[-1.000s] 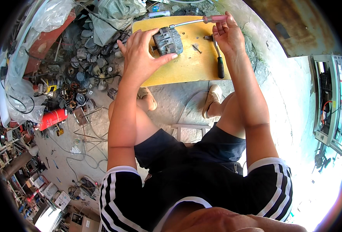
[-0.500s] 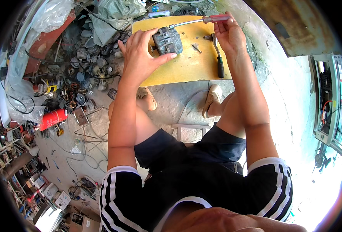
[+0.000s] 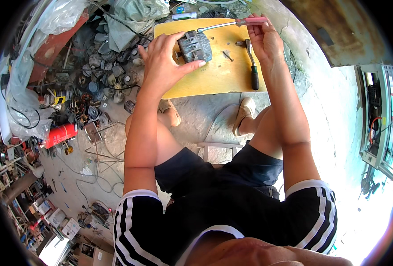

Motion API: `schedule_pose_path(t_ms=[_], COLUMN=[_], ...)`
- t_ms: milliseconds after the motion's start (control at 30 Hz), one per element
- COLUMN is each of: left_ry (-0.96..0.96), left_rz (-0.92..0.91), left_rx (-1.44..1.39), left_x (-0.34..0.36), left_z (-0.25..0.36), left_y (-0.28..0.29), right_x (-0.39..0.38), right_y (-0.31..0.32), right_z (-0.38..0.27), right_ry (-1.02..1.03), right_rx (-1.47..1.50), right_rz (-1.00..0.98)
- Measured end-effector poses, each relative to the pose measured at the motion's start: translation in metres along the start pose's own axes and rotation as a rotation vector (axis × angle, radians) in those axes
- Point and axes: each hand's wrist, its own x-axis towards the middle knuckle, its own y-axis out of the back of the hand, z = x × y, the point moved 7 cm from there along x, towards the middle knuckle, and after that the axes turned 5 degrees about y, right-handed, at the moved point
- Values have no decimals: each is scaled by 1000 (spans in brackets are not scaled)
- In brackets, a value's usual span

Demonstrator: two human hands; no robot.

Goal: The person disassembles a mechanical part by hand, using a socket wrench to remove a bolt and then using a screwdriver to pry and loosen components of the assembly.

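Observation:
A grey, finned metal motor housing (image 3: pixel 195 46) rests on the yellow tabletop (image 3: pixel 196 84). My left hand (image 3: pixel 163 60) grips it from the left, with the thumb along its near edge and the fingers over the far left side. My right hand (image 3: pixel 266 44) has its fingers round the red handle of a long screwdriver (image 3: pixel 253 21). The steel shaft reaches left, and its thick tip meets the housing's far right corner. What the tip sits on is too small to make out. A loose bolt (image 3: pixel 228 56) lies to the right of the housing.
A dark-handled ratchet wrench (image 3: pixel 254 76) lies at the table's right side. Piled motor parts (image 3: pixel 110 73) and a grey plastic sheet (image 3: pixel 130 26) crowd the left. A red cylinder (image 3: pixel 61 135) lies on the floor. A small wooden stool (image 3: pixel 218 145) stands between my legs.
The whole view has shifted very slightly. Both hands keep their holds, and the screwdriver tip stays at the same corner of the motor housing.

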Motion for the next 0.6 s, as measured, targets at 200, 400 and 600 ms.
schedule_pose_path(t_ms=[200, 400, 600], left_ry=[14, 6, 12], left_rz=[-9, 2, -15], left_rx=[-5, -13, -14], left_x=[0, -1, 1], left_z=[-2, -1, 0], left_y=[0, 1, 0], right_x=[9, 10, 27], right_y=[11, 7, 26], right_z=[0, 5, 5], right_ry=[-38, 24, -58], right_rx=[-153, -36, -139], right_rz=[15, -78, -88])
